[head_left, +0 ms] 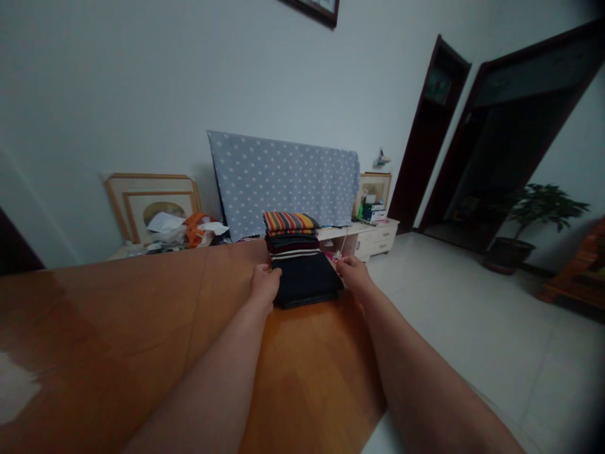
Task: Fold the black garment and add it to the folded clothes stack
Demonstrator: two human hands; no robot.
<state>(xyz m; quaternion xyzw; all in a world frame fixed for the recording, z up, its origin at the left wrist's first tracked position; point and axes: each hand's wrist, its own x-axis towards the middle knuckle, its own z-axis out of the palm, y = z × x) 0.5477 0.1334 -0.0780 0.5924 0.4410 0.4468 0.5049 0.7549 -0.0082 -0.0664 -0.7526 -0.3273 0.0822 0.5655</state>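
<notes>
Two hands on a pile of folded clothes at the far edge of a wooden table.

The left hand [265, 280], fingers curled together, presses the left side of the dark folded clothes [305, 277] on the table [142, 328]; the right hand [352, 272], fingers likewise together, grips their right side. A striped stack [289, 230] sits just behind the clothes.

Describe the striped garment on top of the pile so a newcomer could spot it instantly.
Start at the wooden table and follow both arms to its far edge, where the left hand and right hand flank a stack of folded clothes. The topmost piece is the one: orange, yellow and dark stripes, while everything beneath it is dark, one layer with thin white lines.
</notes>
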